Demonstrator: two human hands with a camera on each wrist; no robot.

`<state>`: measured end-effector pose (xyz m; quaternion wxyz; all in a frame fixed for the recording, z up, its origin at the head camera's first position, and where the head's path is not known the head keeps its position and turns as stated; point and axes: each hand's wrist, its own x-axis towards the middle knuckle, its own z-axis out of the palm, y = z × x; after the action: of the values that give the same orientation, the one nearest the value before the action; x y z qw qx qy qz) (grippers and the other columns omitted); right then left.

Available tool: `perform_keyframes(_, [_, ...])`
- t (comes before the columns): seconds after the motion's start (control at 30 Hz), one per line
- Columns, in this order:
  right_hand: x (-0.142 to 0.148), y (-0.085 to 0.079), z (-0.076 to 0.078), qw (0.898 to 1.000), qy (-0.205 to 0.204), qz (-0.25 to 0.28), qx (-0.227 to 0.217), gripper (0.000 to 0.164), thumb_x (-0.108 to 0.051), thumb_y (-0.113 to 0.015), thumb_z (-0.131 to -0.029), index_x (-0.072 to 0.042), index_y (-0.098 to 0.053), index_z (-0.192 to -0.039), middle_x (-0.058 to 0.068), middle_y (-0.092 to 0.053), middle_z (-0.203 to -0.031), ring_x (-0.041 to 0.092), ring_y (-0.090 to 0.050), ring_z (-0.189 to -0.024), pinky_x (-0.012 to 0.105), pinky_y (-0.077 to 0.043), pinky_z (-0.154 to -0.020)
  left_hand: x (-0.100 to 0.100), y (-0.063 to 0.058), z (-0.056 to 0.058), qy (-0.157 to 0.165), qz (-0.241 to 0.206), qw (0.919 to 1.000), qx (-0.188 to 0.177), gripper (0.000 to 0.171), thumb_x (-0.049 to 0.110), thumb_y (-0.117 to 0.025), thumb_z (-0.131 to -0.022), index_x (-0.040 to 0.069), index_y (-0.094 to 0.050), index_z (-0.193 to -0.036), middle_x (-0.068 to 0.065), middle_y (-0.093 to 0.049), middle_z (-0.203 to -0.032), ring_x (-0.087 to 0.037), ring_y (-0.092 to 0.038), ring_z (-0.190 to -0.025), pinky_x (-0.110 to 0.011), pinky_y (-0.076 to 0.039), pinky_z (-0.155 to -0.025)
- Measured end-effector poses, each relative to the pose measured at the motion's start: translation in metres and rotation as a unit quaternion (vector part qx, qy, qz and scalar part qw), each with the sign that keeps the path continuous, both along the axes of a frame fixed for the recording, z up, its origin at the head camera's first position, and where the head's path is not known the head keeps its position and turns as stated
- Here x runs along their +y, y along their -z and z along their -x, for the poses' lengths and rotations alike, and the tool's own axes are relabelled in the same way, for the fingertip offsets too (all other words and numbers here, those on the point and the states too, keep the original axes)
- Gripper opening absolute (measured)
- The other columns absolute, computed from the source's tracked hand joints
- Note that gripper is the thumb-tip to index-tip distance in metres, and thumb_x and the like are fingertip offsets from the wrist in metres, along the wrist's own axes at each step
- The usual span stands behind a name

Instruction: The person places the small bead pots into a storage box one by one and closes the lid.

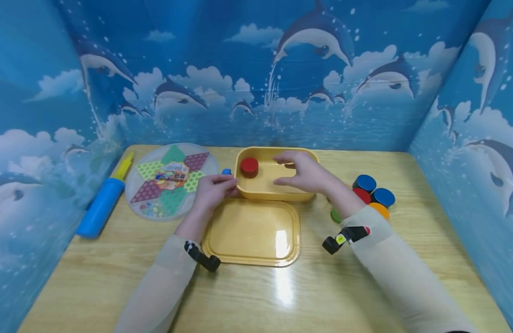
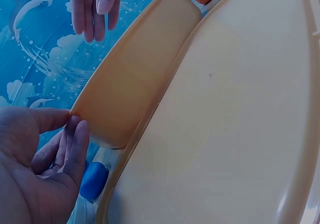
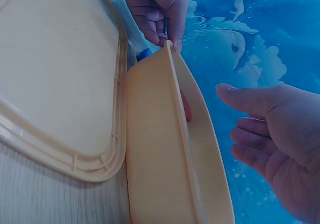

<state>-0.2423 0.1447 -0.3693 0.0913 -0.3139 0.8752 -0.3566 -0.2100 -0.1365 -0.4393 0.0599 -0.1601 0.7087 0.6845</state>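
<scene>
A yellow, open-topped plastic box (image 1: 273, 196) stands near the back of the table with one red round disc (image 1: 250, 167) in its left part. My left hand (image 1: 214, 189) pinches the box's rim at the left front corner between thumb and fingertips, as the left wrist view shows. Over the right part of the box hovers my right hand (image 1: 302, 171), thumb and fingers spread apart, holding nothing. The box's matching yellow lid (image 1: 252, 231) lies flat on the table in front of it. A small blue piece (image 2: 94, 181) sits beside the left fingers.
Right of the box, partly behind my right forearm, are blue discs (image 1: 383, 197), a red disc (image 1: 361, 195), an orange disc (image 1: 379, 210) and a green disc (image 1: 336, 215). Leftward lie a round star-patterned game board (image 1: 171, 181) and a blue hand pump (image 1: 102, 206) with yellow nozzle.
</scene>
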Motion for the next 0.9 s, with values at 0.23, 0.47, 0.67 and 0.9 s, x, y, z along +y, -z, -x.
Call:
perform_keyframes(0.23, [0.022,-0.005,-0.014,1.000,0.012,-0.010,-0.002,0.062,-0.023,-0.084,-0.096,-0.002,-0.058,-0.148,0.018,-0.060,-0.145,0.034,-0.057,-0.135,0.048,-0.050,-0.115,-0.001,-0.001,0.000,-0.001,0.004,1.0000,-0.004,0.029,0.009,-0.078,-0.098,-0.003,-0.074,-0.125,-0.020,-0.070,-0.118,-0.022,-0.077,-0.089,-0.032,-0.067,-0.083])
perform_keyframes(0.47, [0.043,-0.006,-0.030,1.000,0.024,-0.004,0.004,0.063,-0.020,-0.084,-0.096,-0.001,-0.057,-0.149,0.018,-0.062,-0.143,0.035,-0.059,-0.133,0.050,-0.052,-0.112,0.000,-0.001,-0.001,-0.004,0.006,1.0000,-0.005,0.028,0.007,-0.078,-0.098,-0.003,-0.074,-0.124,-0.020,-0.070,-0.118,-0.021,-0.077,-0.087,-0.032,-0.066,-0.082])
perform_keyframes(0.67, [0.063,-0.008,-0.044,0.999,0.043,0.004,-0.002,0.060,-0.019,-0.081,-0.097,-0.002,-0.057,-0.149,0.016,-0.061,-0.145,0.035,-0.058,-0.133,0.051,-0.051,-0.113,0.000,-0.002,-0.001,-0.003,0.002,1.0000,-0.002,0.028,0.006,-0.078,-0.098,-0.005,-0.074,-0.123,-0.021,-0.070,-0.119,-0.020,-0.077,-0.086,-0.031,-0.066,-0.082])
perform_keyframes(0.9, [0.088,-0.009,-0.059,0.997,0.073,0.005,0.018,0.058,-0.024,-0.083,-0.096,-0.002,-0.061,-0.145,0.018,-0.063,-0.142,0.036,-0.061,-0.130,0.056,-0.053,-0.109,0.001,-0.002,-0.001,-0.004,0.002,1.0000,-0.006,0.029,0.007,-0.079,-0.098,-0.004,-0.074,-0.124,-0.020,-0.070,-0.119,-0.020,-0.076,-0.086,-0.031,-0.066,-0.083])
